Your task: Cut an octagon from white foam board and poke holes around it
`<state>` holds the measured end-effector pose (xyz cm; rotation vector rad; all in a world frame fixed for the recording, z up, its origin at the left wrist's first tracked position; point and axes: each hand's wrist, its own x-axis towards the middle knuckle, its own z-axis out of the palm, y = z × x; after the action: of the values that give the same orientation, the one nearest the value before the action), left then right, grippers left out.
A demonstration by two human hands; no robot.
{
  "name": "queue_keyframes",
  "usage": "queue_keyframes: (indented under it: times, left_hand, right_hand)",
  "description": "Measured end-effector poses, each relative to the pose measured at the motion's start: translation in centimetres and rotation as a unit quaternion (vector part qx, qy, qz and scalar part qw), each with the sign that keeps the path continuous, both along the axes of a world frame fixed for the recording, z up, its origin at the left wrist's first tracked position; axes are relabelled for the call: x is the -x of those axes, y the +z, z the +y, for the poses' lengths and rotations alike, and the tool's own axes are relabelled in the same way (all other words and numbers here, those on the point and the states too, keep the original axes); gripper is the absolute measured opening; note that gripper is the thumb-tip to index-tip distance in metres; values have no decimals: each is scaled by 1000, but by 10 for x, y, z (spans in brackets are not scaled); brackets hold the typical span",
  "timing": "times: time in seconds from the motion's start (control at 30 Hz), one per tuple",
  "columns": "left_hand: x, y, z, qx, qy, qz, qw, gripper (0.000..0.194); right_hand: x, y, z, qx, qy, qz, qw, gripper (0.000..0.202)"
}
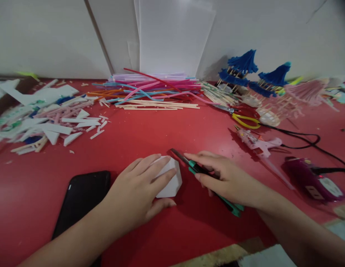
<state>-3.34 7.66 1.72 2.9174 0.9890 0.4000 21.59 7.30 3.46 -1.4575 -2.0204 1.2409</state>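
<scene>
A small white many-sided piece (172, 183) lies on the red table (133, 137), partly covered by my left hand (144, 181). The fingers of that hand are spread over the piece and press on its top, with the thumb near its lower edge. My right hand (222, 178) is closed round a green and black utility knife (230, 206). Its dark blade is out and points up and left, close beside the piece's upper right edge. A small gap shows between blade and piece.
A black phone (83, 196) lies left of my left forearm. White and pink scraps (50, 126) cover the far left. Coloured pipe cleaners (161, 87), sticks, yellow scissors (246, 121), blue umbrella-like models (241, 66), a pink glue gun (258, 144) and a purple power box (314, 180) stand around.
</scene>
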Motion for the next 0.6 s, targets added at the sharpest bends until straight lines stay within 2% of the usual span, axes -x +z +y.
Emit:
queue_keyframes:
  times: [0.23,0.6]
  left_hand:
    - [-1,2,2,24,-41,-21,999,45]
    - [-4,2,-2,21,-31,-16,999,47]
  right_hand:
    - [2,1,-1,-39,44,0,998,52]
    - [4,-3,-2,-59,58,12,997,53]
